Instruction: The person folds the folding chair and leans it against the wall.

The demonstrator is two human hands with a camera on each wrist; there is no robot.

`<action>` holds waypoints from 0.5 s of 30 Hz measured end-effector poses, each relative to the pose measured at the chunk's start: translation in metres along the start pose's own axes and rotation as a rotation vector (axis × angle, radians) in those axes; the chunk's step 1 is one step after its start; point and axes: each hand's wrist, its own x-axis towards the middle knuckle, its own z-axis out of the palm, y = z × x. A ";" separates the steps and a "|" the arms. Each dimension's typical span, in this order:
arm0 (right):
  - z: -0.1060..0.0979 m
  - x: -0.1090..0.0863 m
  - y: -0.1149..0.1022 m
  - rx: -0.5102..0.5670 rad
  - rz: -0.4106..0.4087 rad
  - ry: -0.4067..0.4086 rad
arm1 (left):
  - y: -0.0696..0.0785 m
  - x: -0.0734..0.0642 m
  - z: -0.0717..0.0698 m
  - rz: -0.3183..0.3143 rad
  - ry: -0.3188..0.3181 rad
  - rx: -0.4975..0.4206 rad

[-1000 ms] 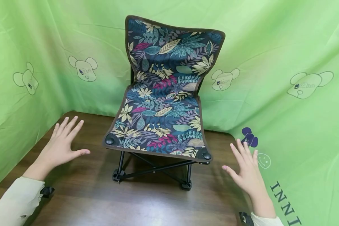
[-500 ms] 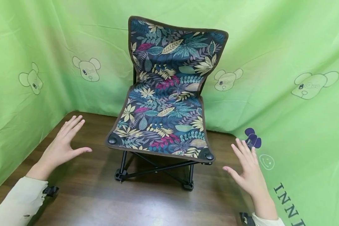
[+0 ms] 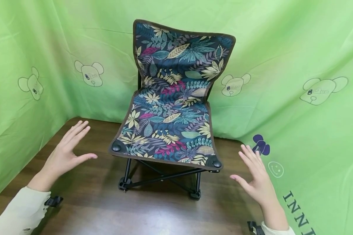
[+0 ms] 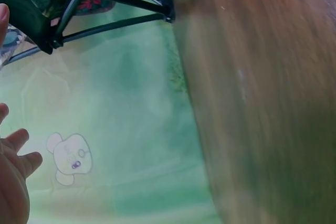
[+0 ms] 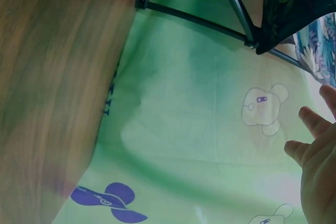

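A small folding chair [image 3: 167, 130] with leaf-patterned dark fabric and black tube legs stands unfolded and upright in the middle of the head view. To its left my left hand [image 3: 66, 151] hovers with straight fingers and thumb spread apart, touching nothing. My right hand [image 3: 257, 179] is held in much the same way on the other side, apart from the chair's front corner. In the left wrist view the chair's frame [image 4: 115, 27] shows at the top, and part of the left hand [image 4: 13, 182] at the left edge. The right wrist view catches the right hand [image 5: 320, 166] at its edge.
The chair stands on a brown wooden tabletop [image 3: 153, 212]. Green cloth [image 3: 282, 49] with printed bear heads hangs behind it and along both sides. Dark straps sit at both wrists, below the pale sleeves [image 3: 20, 209].
Both hands turn slightly inward, their palms now facing each other more. The head view shifts a little. The chair stays where it stood.
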 end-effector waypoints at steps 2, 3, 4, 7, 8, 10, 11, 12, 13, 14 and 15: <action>0.000 0.005 -0.004 0.028 -0.012 0.016 | 0.003 0.003 0.001 0.016 0.021 -0.019; -0.001 0.007 -0.006 0.038 -0.018 0.023 | 0.005 0.005 0.002 0.024 0.030 -0.030; -0.001 0.009 -0.008 0.051 -0.025 0.030 | 0.007 0.006 0.003 0.032 0.038 -0.039; -0.002 0.014 -0.014 0.089 -0.044 0.041 | 0.013 0.008 0.004 0.049 0.053 -0.057; -0.002 0.015 -0.015 0.104 -0.050 0.044 | 0.015 0.009 0.004 0.054 0.058 -0.062; -0.001 0.018 -0.018 0.130 -0.060 0.045 | 0.018 0.011 0.004 0.064 0.070 -0.070; 0.000 0.018 -0.018 0.142 -0.065 0.045 | 0.019 0.012 0.004 0.069 0.076 -0.077; 0.001 0.020 -0.019 0.154 -0.070 0.045 | 0.021 0.014 0.004 0.076 0.081 -0.085; 0.001 0.021 -0.020 0.161 -0.074 0.045 | 0.022 0.015 0.004 0.082 0.085 -0.091; 0.002 0.022 -0.021 0.172 -0.081 0.048 | 0.024 0.017 0.004 0.088 0.089 -0.100; 0.003 0.024 -0.021 0.176 -0.086 0.049 | 0.025 0.019 0.004 0.094 0.091 -0.109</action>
